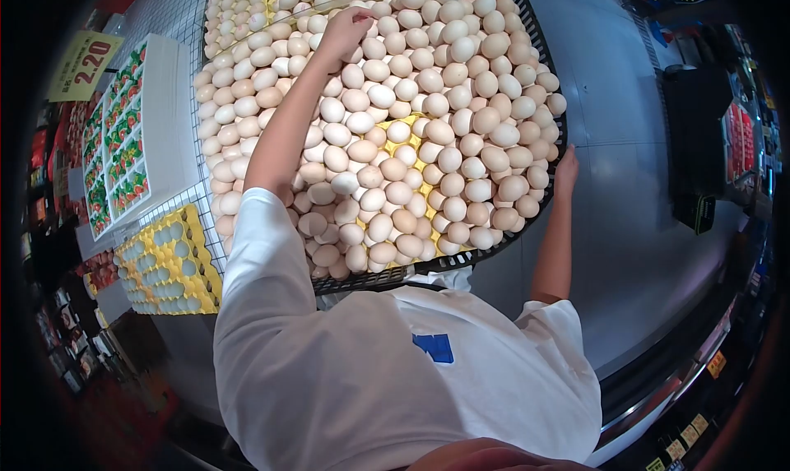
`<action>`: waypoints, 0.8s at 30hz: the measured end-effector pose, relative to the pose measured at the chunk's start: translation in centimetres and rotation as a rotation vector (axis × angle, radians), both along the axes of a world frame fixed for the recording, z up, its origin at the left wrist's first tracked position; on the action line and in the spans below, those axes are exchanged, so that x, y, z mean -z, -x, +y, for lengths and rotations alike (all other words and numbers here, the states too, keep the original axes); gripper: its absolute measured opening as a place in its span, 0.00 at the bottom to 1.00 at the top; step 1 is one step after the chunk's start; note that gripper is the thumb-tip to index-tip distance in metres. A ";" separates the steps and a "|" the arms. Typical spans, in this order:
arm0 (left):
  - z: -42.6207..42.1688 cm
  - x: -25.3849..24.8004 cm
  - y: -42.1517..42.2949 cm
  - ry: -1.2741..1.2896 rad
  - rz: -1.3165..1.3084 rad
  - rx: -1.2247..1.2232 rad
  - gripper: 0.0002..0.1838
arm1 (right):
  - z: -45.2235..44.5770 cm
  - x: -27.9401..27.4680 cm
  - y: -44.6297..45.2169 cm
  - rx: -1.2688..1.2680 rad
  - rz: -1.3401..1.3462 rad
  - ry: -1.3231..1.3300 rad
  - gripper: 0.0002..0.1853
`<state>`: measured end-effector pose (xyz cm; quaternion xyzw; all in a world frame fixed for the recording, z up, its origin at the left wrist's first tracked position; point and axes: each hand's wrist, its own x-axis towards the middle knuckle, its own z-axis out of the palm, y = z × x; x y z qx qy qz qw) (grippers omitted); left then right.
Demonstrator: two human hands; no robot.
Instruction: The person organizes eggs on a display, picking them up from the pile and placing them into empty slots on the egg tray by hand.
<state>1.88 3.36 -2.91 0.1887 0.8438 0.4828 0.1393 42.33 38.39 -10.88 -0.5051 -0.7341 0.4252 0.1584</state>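
Observation:
My left hand [349,32] reaches across to the far part of a large heap of cream and light-brown eggs [403,68]. Its fingers are curled together down at the eggs, beside a clear divider strip [329,4]; what is between them is hidden. The eggs fill a black basket [553,68] with a slatted rim. At the basket's right side is my right hand [566,171], next to the rim, with a finger stretched forward and no egg visible in it. Yellow egg tray [401,134] cells show through gaps in the heap.
Left of the basket, a white wire-grid surface [195,154] holds a stack of yellow trays with pale eggs [169,257]. Packaged boxes [123,142] and a yellow price sign [85,64] stand behind it. Grey tiled floor [617,175] lies right, with a shelf edge [683,380] at lower right.

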 end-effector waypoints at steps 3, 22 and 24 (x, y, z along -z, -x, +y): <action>-6.2 -1.8 -2.9 0.145 0.140 0.006 0.16 | -2.6 -3.9 1.1 0.045 0.001 -0.070 0.32; -22.2 -3.8 0.6 0.471 0.477 -0.214 0.15 | -1.9 -2.5 0.8 0.027 0.045 -0.104 0.31; -22.6 -4.8 -0.2 0.354 0.268 -0.180 0.16 | -1.7 -1.8 0.8 0.034 0.121 -0.124 0.31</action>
